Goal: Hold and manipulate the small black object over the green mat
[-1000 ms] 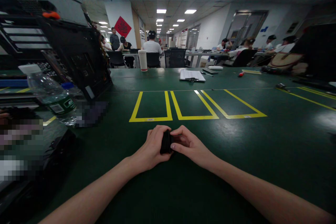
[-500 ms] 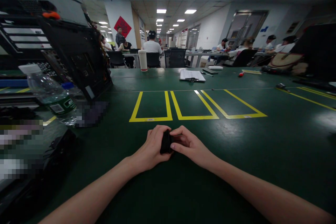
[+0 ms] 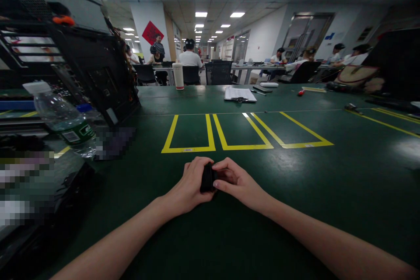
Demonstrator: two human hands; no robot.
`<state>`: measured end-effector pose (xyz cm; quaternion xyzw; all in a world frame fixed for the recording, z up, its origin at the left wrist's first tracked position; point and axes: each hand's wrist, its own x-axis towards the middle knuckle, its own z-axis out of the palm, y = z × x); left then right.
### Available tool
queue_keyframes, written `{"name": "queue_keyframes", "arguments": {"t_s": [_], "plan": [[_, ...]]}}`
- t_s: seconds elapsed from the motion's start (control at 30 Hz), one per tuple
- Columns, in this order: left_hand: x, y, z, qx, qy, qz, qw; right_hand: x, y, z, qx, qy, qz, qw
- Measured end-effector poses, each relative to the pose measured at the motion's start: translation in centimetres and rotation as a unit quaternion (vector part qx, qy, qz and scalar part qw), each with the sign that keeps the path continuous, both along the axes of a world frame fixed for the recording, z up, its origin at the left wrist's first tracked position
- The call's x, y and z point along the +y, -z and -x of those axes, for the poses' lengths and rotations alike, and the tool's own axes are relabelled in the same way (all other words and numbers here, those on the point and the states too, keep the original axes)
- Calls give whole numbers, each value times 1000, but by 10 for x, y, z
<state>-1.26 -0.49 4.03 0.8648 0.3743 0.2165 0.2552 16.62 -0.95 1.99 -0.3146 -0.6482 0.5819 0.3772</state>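
Between my two hands, low over the green table (image 3: 210, 236), is a small black box-like object (image 3: 207, 178); its exact kind is not clear. My left hand (image 3: 188, 186) wraps round it from the left, fingers over the top and thumb below. From the right, my right hand (image 3: 239, 181) reaches to it with thumb and fingertips at its right face. The right fingers are bent and close together, partly hidden behind the thumb. Just beyond the hands, yellow tape outlines (image 3: 188, 149) mark several areas on the tabletop.
At left stand a water bottle (image 3: 62, 118) and an open black computer case (image 3: 95, 70). Farther back are a white tumbler (image 3: 178, 76), a clipboard with papers (image 3: 240, 94) and a small red item (image 3: 301, 92). People sit at desks beyond the table.
My hands and the black object have barely moved. In the background, a standing person in a striped top has shifted a little to the right.
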Motion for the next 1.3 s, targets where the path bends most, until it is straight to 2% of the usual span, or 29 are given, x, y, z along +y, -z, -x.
{"name": "queue_keyframes", "arguments": {"t_s": [0.17, 0.37, 0.63, 0.83, 1.0, 1.3], "plan": [[-1, 0, 0, -2, 1, 2, 1000, -2, -3, -2, -32, 8, 16, 999], [0, 2, 0, -6, -3, -6, 1000, -2, 0, -3, -25, 7, -31, 999], [0, 3, 1, -10, -4, 16, 1000, -2, -4, -2, -35, 7, 12, 999], [1, 4, 0, -8, -5, 5, 1000, -2, 0, -2, -6, 6, -29, 1000], [1, 4, -1, -9, -11, 1, 1000, -3, -2, -1, -18, 14, -2, 1000], [0, 3, 1, -6, -6, 2, 1000, -3, -1, -2, -13, 8, -1, 1000]]}}
